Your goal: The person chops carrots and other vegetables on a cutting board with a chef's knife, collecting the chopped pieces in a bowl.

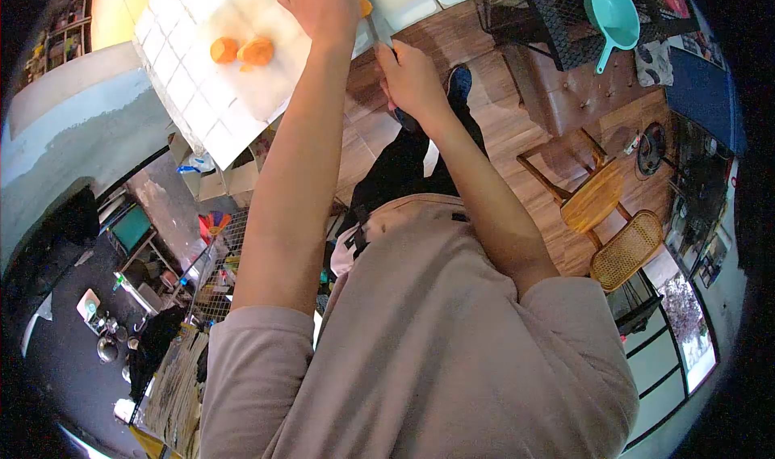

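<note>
Your left hand point(319, 3) curls down on an orange piece point(365, 7) on the white tiled table point(194, 96). Your right hand point(412, 75) grips a knife point(374, 29) just beside it. Two orange chunks point(242, 51) lie apart to the left, so the cutting looks partly done, with this piece left.
</note>
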A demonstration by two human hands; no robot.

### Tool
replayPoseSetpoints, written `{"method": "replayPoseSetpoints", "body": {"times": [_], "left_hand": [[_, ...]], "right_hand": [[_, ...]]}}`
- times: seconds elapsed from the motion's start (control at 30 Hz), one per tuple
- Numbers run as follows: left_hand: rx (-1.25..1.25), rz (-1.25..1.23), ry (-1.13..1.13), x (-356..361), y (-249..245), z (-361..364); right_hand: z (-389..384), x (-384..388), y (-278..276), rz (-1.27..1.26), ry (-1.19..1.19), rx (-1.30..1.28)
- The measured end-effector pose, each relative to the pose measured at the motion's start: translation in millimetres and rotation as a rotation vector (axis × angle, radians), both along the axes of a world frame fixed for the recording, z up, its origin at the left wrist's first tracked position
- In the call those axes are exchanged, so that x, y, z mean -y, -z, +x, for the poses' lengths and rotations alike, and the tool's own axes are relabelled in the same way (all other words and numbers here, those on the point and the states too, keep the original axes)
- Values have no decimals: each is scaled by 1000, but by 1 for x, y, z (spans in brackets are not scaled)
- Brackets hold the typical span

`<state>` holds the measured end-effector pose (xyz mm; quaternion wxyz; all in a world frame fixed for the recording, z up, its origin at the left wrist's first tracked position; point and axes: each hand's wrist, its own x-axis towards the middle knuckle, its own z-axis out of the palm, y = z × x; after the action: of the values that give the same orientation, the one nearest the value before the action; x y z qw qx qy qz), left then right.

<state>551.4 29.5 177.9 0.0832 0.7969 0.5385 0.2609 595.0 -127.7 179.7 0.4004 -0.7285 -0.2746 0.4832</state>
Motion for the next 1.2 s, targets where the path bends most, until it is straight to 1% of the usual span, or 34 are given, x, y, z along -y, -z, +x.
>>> {"method": "replayPoseSetpoints", "body": {"times": [0.03,0.13,0.17,0.23,0.27,0.33,0.37,0.4,0.47,0.53,0.57,0.63,0.87,0.93,0.97,1.03,1.07,1.13,1.2], "left_hand": [[-16,-8,-15,1,-1,0],[-30,-24,-34,1,-2,1],[-28,-31,-39,1,-3,2],[-22,-29,-29,2,-3,1],[-18,-27,-20,2,-3,0],[0,-20,-13,2,-2,-1],[21,-13,-4,1,-2,-1],[24,-13,-3,-4,7,-1],[20,121,-24,-15,29,-3],[23,93,-16,-5,12,-1],[27,65,-8,0,4,0],[47,84,-10,-3,11,0],[57,110,-16,-9,17,-1],[56,119,-14,-9,17,0],[55,126,-13,-9,18,0],[50,128,-4,-7,15,-1],[45,131,6,-7,14,-2],[40,123,6,-4,11,-1],[36,112,7,-3,10,0]], "right_hand": [[-2,-2,7,68,1,92],[-2,-4,13,88,-6,136],[-1,-5,12,87,-5,137],[2,-12,-3,-21,-7,28],[0,-12,2,-21,-7,29],[-5,-11,13,88,5,196],[-4,-8,18,88,7,200],[-4,-6,19,84,11,165],[-5,0,16,79,13,126],[-4,4,11,20,-6,29],[-5,3,14,18,-6,29],[-9,-2,21,119,22,112],[-9,-7,21,98,20,178],[-5,-3,4,35,-8,48],[-5,0,0,36,-7,48],[-5,4,-5,-12,-14,-66],[-6,4,-1,-13,-16,-66],[-8,3,5,103,8,-38],[-6,0,5,77,3,-39]]}}
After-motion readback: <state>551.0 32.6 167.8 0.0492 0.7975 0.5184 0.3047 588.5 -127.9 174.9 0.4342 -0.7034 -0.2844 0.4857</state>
